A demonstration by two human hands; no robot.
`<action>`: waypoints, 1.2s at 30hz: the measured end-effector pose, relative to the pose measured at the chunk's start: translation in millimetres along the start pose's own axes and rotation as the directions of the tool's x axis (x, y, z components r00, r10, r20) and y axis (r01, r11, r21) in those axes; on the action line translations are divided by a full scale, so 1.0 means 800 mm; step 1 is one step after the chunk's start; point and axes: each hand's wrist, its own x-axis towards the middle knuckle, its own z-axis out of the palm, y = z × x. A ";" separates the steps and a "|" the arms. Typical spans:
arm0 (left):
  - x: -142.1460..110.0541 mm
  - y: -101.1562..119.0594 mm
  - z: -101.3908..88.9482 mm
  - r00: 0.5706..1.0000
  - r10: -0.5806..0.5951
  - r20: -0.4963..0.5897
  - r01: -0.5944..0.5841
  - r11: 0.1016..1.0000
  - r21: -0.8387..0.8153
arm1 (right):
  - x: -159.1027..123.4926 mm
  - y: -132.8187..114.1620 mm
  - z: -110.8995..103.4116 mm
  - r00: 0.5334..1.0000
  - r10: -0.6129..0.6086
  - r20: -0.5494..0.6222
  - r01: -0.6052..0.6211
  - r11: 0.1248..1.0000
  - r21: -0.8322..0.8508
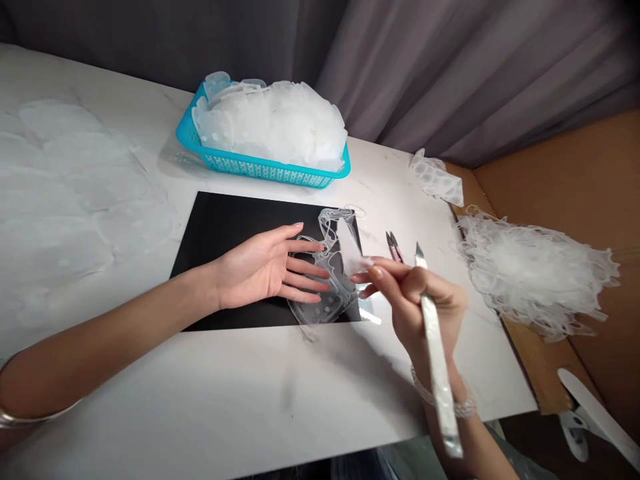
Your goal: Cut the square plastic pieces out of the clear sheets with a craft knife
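Taking the black mat as the reference, the translucent piece is raised above its right-hand part, pinched by one end between the thumb and finger of the right hand. The same hand also retains a knife with a pale, pearly handle, its blade pointing away from the wearer beyond the mat's right edge. The left hand is above the middle of the mat, palm turned up, fingers spread, gripping nothing; whether its fingertips touch the clear openwork sheet beneath cannot be told. That sheet lies over the mat's right part, partly overhanging its near edge. Assessment: the piece appears very light, thin and smooth, probably flexible and liable to slip or crease; a light pinch at the edge or end, as observed, is judged adequate. The sheet's narrow strands look soft and easily snagged or torn, so a broad, solid area would be the sounder hold. Beyond the mat stands a blue basket heaped with similar pieces; more are spread to its left. Just right of it lie small snips; farther right, a heap of offcuts.
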 end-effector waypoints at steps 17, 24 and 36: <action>0.000 0.002 0.000 0.977 0.212 0.024 -0.212 0.977 0.026 | 0.009 0.022 -0.011 0.984 0.173 0.050 -0.180 0.943 0.281; 0.001 0.003 0.000 0.981 0.189 -0.034 -0.189 0.982 0.021 | 0.011 0.021 -0.013 0.980 0.189 0.058 -0.197 0.924 0.327; 0.003 0.001 -0.005 0.972 0.213 -0.095 -0.209 0.977 0.044 | 0.011 0.024 -0.014 0.975 0.206 0.081 -0.222 0.917 0.332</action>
